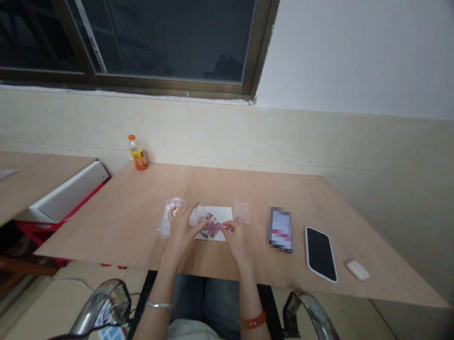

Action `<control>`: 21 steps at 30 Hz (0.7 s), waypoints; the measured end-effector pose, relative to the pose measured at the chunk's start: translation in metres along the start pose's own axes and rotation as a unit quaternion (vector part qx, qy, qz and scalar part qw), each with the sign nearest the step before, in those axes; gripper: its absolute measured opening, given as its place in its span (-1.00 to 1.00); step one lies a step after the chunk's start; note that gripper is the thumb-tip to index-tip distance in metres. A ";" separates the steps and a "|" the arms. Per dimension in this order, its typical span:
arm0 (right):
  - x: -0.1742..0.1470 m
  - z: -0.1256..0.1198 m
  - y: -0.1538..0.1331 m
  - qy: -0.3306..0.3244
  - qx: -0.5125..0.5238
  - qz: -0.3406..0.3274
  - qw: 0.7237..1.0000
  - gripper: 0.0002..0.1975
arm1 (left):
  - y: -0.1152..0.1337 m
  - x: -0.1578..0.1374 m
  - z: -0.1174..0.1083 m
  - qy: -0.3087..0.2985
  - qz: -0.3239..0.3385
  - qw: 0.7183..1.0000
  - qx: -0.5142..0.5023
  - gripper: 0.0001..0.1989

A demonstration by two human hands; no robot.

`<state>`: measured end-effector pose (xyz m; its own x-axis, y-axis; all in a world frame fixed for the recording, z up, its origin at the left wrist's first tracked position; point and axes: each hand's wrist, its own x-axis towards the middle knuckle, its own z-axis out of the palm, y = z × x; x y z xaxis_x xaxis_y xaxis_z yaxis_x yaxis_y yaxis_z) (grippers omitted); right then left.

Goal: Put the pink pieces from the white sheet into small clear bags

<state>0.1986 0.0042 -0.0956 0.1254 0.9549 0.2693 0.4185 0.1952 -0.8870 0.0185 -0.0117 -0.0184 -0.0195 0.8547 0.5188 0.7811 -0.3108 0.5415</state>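
Note:
My left hand [181, 227] holds a small clear plastic bag [197, 215] open above a white sheet [224, 214] on the wooden table [133, 221]. A heap of small pink and dark pieces [212, 227] lies on the sheet. My right hand [239, 236] pinches at the edge of that heap with thumb and forefinger; whether a piece is between them is too small to tell. A second small clear bag [241, 211] with pink pieces rests just beyond my right hand. More clear bags [168, 218] lie left of my left hand.
Right of my hands lie a blurred card or phone [280, 229], a dark phone in a white case [320, 253] and a small white case [357, 269]. An orange bottle [138, 153] stands at the table's far left corner. A white and red box [68, 194] sits at left.

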 end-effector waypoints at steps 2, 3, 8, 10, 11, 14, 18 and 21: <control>-0.003 0.005 0.007 -0.006 -0.036 0.008 0.999 -0.85 | 0.000 0.000 -0.001 0.010 -0.004 1.000 -0.005 -0.53; -0.004 0.008 0.009 -0.002 -0.050 0.014 0.999 -0.84 | 0.000 0.000 -0.001 0.011 -0.005 1.000 -0.009 -0.55; -0.007 0.013 0.010 0.012 -0.121 0.036 0.992 -0.87 | -0.002 0.000 0.001 -0.011 -0.003 0.999 -0.041 -0.53; -0.007 0.013 0.009 0.006 -0.152 0.040 0.988 -0.87 | -0.003 0.000 0.002 -0.015 -0.006 0.998 -0.055 -0.47; -0.007 0.013 0.008 0.002 -0.163 0.041 0.986 -0.87 | -0.002 0.000 0.002 -0.018 -0.007 0.998 -0.060 -0.44; -0.007 0.012 0.009 -0.004 -0.191 0.034 0.981 -0.85 | 0.000 0.000 0.001 -0.034 -0.006 0.997 -0.072 -0.39; -0.007 0.013 0.013 0.002 -0.184 0.030 0.982 -0.80 | 0.000 0.000 0.001 -0.052 -0.003 0.996 -0.075 -0.35; -0.002 0.011 0.013 0.045 -0.128 0.013 0.991 -0.81 | -0.004 -0.001 0.004 -0.067 -0.002 0.995 -0.071 -0.34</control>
<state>0.1939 0.0071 -0.1123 0.2141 0.9330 0.2894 0.6268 0.0960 -0.7732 0.0177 -0.0098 -0.0235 0.0685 0.9004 0.4297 0.6850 -0.3556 0.6359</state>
